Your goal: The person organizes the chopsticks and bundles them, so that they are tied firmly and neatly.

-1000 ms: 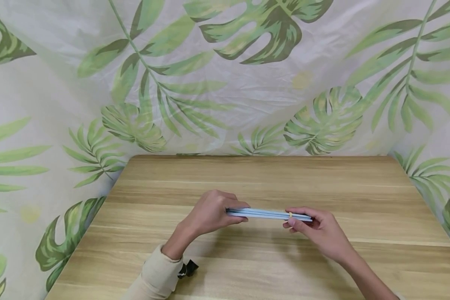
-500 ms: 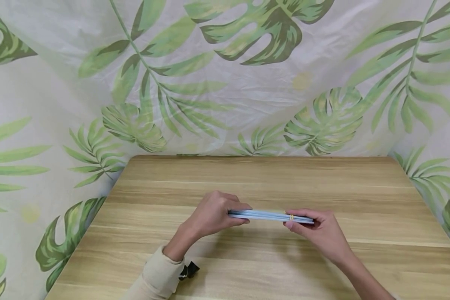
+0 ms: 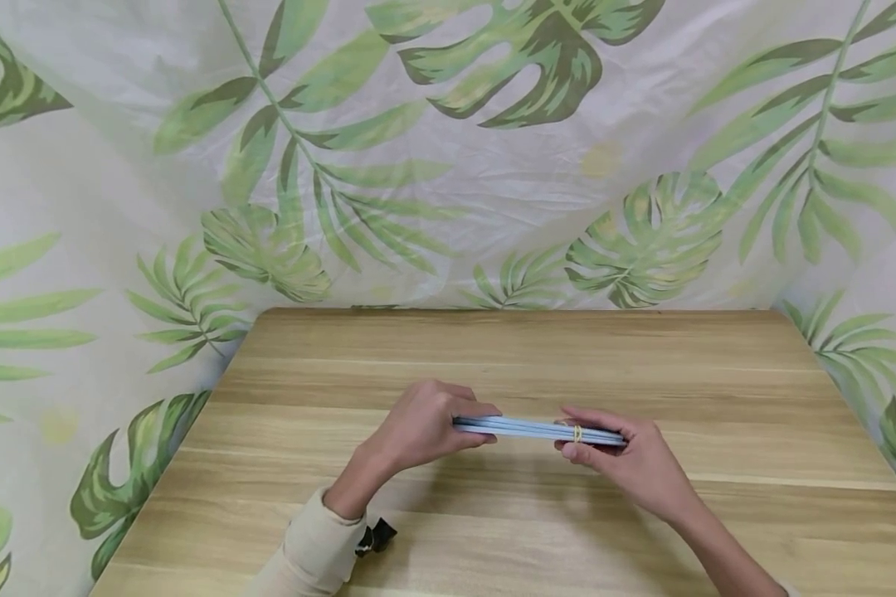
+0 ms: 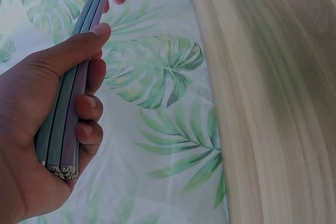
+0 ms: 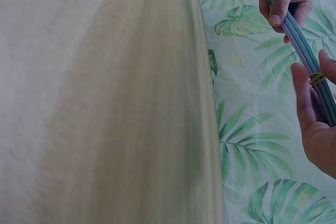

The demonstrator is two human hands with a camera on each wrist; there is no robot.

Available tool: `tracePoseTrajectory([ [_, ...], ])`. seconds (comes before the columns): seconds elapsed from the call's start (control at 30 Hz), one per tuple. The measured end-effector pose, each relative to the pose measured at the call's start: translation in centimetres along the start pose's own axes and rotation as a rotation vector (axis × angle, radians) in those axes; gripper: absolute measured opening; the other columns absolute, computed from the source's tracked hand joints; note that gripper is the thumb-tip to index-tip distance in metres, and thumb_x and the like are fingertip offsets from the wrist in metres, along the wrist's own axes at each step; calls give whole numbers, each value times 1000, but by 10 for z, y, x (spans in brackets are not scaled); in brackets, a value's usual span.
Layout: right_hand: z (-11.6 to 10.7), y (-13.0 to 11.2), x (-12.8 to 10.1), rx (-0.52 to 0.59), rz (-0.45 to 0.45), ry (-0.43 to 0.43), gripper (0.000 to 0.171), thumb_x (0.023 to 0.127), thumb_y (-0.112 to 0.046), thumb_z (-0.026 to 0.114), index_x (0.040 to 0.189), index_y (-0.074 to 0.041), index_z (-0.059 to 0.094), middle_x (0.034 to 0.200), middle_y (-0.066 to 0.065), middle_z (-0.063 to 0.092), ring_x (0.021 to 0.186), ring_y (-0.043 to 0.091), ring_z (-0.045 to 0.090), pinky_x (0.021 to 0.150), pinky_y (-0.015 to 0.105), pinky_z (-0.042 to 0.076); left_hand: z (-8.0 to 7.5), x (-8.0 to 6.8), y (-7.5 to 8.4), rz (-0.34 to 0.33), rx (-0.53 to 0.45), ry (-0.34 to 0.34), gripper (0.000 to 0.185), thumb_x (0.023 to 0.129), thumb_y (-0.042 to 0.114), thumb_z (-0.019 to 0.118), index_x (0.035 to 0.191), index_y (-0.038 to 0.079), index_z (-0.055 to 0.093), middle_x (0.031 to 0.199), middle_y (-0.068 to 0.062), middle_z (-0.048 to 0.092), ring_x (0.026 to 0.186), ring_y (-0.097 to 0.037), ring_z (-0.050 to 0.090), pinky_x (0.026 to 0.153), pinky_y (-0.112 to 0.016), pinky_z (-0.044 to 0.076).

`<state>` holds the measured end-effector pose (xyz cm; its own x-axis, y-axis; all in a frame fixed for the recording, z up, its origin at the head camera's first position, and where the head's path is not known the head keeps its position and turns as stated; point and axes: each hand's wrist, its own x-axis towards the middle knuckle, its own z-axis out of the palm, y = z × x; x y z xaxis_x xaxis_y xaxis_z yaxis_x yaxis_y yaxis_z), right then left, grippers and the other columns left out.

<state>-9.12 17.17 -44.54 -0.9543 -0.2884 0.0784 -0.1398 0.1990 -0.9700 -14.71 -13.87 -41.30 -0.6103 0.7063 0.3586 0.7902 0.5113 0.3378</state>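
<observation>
- Bundle of blue sticks (image 3: 538,429): held level above the desk (image 3: 538,356), between both hands.
- Left hand (image 3: 418,427): fingers curled round one end.
- Right hand (image 3: 627,464): pinching the other end at the yellow rubber band (image 3: 578,433).

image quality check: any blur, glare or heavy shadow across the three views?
Head view: sharp, soft even light, faint shadows under both hands on the table, no glare. Left wrist view: left hand and the blue bundle crisp, wood beyond smeared and soft. Right wrist view: tabletop blurred and washed out; right hand and yellow rubber band slightly soft.
</observation>
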Motion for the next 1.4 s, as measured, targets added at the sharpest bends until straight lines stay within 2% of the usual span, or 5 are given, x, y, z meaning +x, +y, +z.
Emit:
tracePoseTrajectory([
  [0.1, -6, 1, 1, -12, -32, 15, 38, 100, -13, 76, 136, -2, 70, 129, 23, 75, 99, 16, 80, 84, 32, 64, -2, 0, 0, -7, 2, 8, 22, 87, 27, 92, 108, 23, 86, 84, 10, 79, 63, 7, 52, 59, -10, 39],
  [0.27, -12, 2, 0, 9, -31, 2, 21, 106, -11, 68, 122, 3, 72, 109, 12, 79, 93, 17, 80, 86, 34, 64, -2, 0, -1, -21, 7, 9, 22, 86, 28, 92, 108, 24, 86, 85, 11, 79, 63, 7, 51, 58, -10, 39],
  [0.7, -5, 6, 2, 2, -17, 101, 18, 99, -13, 78, 113, -2, 81, 94, 2, 84, 85, 16, 80, 82, 27, 63, 0, -2, -1, -18, 36, 47, 22, 86, 27, 93, 106, 24, 86, 84, 11, 79, 64, 6, 55, 60, -11, 42],
  [1.13, 11, 6, 7, -11, 22, 73, 28, 93, -20, 85, 118, -7, 83, 112, 10, 83, 94, 12, 80, 78, 32, 65, 2, 0, 5, -21, 57, 38, 21, 84, 27, 94, 103, 24, 87, 83, 10, 79, 61, 7, 53, 57, -9, 39],
  [1.4, -7, -1, 12, -89, 15, 66, 34, 93, -24, 86, 123, -9, 80, 115, 8, 82, 95, 11, 78, 76, 28, 63, 5, 1, 6, -61, 48, 68, 24, 85, 29, 93, 107, 22, 87, 85, 9, 80, 62, 6, 56, 57, -10, 40],
])
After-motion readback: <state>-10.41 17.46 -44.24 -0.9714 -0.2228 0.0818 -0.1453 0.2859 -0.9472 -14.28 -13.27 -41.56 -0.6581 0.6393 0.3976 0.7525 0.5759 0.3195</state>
